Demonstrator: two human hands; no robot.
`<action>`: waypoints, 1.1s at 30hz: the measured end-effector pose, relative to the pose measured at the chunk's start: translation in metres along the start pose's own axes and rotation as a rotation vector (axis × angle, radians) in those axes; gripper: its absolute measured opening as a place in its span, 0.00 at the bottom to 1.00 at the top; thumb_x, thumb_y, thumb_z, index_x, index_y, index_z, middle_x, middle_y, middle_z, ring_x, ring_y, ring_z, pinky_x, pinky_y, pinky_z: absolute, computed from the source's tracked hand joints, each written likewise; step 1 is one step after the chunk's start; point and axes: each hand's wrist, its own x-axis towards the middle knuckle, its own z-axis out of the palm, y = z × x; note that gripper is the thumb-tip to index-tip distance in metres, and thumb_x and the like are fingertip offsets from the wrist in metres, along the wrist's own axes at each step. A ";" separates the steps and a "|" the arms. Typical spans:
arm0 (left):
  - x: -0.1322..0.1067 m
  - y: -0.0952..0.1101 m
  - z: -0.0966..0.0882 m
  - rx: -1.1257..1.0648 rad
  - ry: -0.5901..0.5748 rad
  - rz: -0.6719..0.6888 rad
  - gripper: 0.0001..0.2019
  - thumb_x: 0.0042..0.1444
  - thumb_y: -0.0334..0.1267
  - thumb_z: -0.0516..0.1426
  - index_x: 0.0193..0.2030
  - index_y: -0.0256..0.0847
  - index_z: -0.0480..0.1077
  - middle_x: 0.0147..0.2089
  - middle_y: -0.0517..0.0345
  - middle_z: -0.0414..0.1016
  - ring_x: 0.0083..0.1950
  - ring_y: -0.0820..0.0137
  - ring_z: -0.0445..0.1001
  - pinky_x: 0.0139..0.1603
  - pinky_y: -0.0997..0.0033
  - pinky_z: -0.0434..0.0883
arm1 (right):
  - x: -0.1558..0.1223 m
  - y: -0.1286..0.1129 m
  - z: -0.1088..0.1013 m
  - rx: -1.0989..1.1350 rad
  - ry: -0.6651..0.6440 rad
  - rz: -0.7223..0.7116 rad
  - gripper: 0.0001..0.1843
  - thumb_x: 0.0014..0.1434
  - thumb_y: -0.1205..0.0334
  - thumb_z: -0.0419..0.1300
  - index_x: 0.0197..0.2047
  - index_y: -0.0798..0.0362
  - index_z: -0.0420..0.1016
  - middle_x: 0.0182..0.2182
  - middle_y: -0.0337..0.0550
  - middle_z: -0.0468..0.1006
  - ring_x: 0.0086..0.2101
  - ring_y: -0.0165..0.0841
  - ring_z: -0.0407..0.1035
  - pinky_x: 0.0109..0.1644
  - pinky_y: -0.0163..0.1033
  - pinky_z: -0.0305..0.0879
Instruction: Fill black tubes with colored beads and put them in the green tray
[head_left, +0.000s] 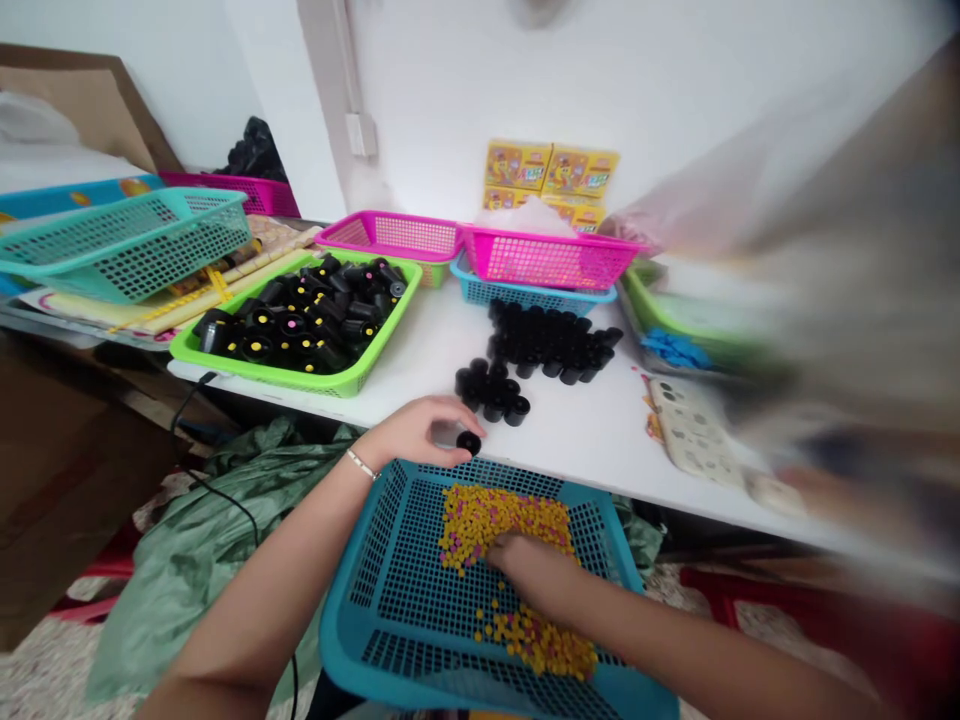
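Between the thumb and fingers of my left hand point(426, 432) is a small black cylindrical cap point(469, 443), over the table's front edge. My right hand point(529, 568) reaches down into the blue plastic basket point(352, 625), its fingers drawn together at small yellow and pink pellets point(487, 520). Whatever those fingertips hold is hidden. A second heap of pellets point(555, 645) lies nearer me in the basket. Just beyond my left hand stands a small cluster of black caps point(487, 385), with a larger group of black caps point(544, 335) behind it.
On the white table point(405, 385), a green basket point(349, 380) is full of black pieces, several with yellow or pink dots. Pink baskets point(555, 258) and yellow boxes point(577, 172) stand at the back. A phone point(694, 430) lies right, near a blurred person point(847, 440).
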 end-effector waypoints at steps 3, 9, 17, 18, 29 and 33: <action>-0.001 -0.004 0.004 0.013 0.059 -0.106 0.15 0.51 0.39 0.60 0.47 0.42 0.73 0.43 0.54 0.76 0.42 0.69 0.73 0.44 0.68 0.69 | -0.001 0.001 -0.006 0.130 0.059 -0.009 0.16 0.57 0.74 0.49 0.39 0.52 0.76 0.35 0.47 0.77 0.36 0.37 0.73 0.40 0.37 0.67; 0.001 -0.011 0.011 0.000 0.114 -0.204 0.18 0.53 0.43 0.59 0.50 0.41 0.71 0.39 0.57 0.75 0.33 0.74 0.69 0.36 0.72 0.68 | -0.001 -0.008 -0.074 0.189 0.463 -0.075 0.20 0.59 0.74 0.47 0.47 0.51 0.74 0.44 0.48 0.74 0.46 0.37 0.68 0.52 0.45 0.65; 0.002 -0.009 0.008 0.018 0.106 -0.178 0.18 0.53 0.44 0.59 0.49 0.40 0.71 0.36 0.59 0.74 0.31 0.76 0.66 0.33 0.74 0.65 | -0.002 -0.005 -0.115 0.242 0.469 -0.002 0.14 0.59 0.70 0.50 0.38 0.49 0.77 0.37 0.41 0.77 0.38 0.35 0.71 0.47 0.42 0.66; 0.002 -0.009 0.008 0.019 0.102 -0.173 0.17 0.53 0.43 0.59 0.49 0.40 0.71 0.38 0.58 0.74 0.31 0.76 0.67 0.34 0.74 0.65 | -0.004 -0.007 -0.109 0.231 0.424 0.025 0.15 0.59 0.70 0.50 0.37 0.50 0.78 0.36 0.41 0.77 0.38 0.35 0.71 0.46 0.42 0.66; 0.001 -0.013 0.007 -0.037 0.061 -0.170 0.18 0.54 0.44 0.59 0.50 0.40 0.70 0.42 0.56 0.75 0.35 0.74 0.72 0.37 0.72 0.67 | -0.008 -0.009 -0.026 0.141 -0.058 0.211 0.14 0.53 0.62 0.62 0.45 0.49 0.77 0.41 0.46 0.77 0.40 0.40 0.72 0.42 0.38 0.64; 0.000 -0.012 0.007 -0.058 0.074 -0.163 0.18 0.54 0.43 0.59 0.50 0.40 0.70 0.44 0.55 0.75 0.38 0.73 0.72 0.40 0.71 0.68 | -0.004 -0.004 -0.033 0.100 0.003 0.290 0.10 0.56 0.64 0.58 0.42 0.53 0.76 0.42 0.49 0.76 0.39 0.39 0.72 0.42 0.38 0.64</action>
